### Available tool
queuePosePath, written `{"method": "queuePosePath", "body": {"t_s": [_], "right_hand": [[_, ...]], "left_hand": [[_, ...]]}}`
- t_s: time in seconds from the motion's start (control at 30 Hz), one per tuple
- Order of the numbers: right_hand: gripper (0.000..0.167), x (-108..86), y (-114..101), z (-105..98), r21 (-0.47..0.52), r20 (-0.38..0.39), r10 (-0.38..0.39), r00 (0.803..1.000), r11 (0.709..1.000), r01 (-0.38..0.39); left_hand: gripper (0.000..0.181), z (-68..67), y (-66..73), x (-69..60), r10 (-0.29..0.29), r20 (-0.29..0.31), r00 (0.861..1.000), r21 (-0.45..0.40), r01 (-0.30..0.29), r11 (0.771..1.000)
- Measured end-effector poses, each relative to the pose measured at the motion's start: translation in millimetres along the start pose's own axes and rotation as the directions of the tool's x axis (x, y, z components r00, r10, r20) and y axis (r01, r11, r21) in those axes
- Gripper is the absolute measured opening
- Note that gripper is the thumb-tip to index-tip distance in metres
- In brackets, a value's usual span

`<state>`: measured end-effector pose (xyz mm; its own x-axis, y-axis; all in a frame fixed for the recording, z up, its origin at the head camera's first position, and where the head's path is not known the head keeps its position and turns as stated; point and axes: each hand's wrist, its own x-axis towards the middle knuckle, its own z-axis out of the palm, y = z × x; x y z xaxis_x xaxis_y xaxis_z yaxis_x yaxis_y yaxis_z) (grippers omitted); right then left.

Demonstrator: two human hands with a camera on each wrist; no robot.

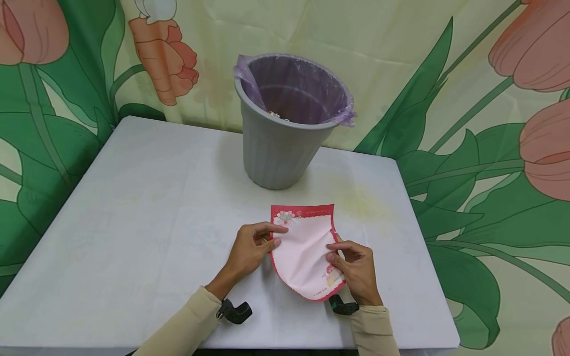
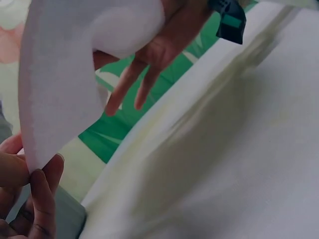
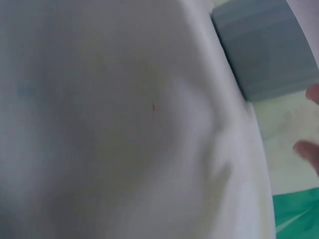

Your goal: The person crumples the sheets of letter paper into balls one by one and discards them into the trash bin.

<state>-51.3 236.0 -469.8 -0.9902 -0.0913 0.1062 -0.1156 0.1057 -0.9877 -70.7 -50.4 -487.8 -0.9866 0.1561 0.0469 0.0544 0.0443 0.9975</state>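
Observation:
A pink sheet of paper (image 1: 300, 254) with a red border and printed flowers hangs curved above the table in the head view. My left hand (image 1: 250, 247) pinches its left edge between thumb and fingers. On the opposite edge, my right hand (image 1: 358, 271) grips the sheet with thumb and forefinger on the printed face. The left wrist view shows the pale back of the paper (image 2: 60, 84), pinched by the left hand (image 2: 37, 194); two right-hand fingers stretch out beyond it. Only blurred right-hand fingertips (image 3: 308, 149) enter the right wrist view.
A grey bin (image 1: 280, 153) lined with a purple bag (image 1: 307, 89) stands at the back of the table, beyond the hands. Some small scraps (image 1: 278, 116) lie inside it. White cloth (image 1: 147, 222) covers the table, and a tulip-printed curtain (image 1: 387, 59) hangs behind.

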Motion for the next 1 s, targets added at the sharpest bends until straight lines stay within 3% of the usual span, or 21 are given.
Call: {"method": "queuePosePath", "body": {"t_s": [0.33, 0.53, 0.73, 1.0], "right_hand": [[0.02, 4.2, 1, 14, 0.17, 0.034, 0.04, 0.999, 0.984, -0.045], [0.02, 5.4, -1, 22, 0.163, -0.059, 0.053, 0.997, 0.986, -0.043], [0.022, 8.3, -1, 31, 0.201, -0.135, 0.023, 0.991, 0.98, 0.005], [0.025, 7.7, -3, 40, 0.157, -0.197, -0.027, 0.98, 0.986, 0.059]], "left_hand": [[0.024, 1.3, -0.5, -5.0, 0.008, 0.041, 0.999, -0.076, -0.005, 0.997], [0.026, -0.4, 3.4, -8.1, 0.022, 0.104, 0.994, -0.078, -0.014, 0.997], [0.045, -0.7, 6.1, -13.0, 0.045, 0.169, 0.985, -0.129, -0.023, 0.991], [0.073, -2.1, 3.9, -17.0, 0.075, 0.187, 0.98, -0.189, -0.039, 0.981]]}}
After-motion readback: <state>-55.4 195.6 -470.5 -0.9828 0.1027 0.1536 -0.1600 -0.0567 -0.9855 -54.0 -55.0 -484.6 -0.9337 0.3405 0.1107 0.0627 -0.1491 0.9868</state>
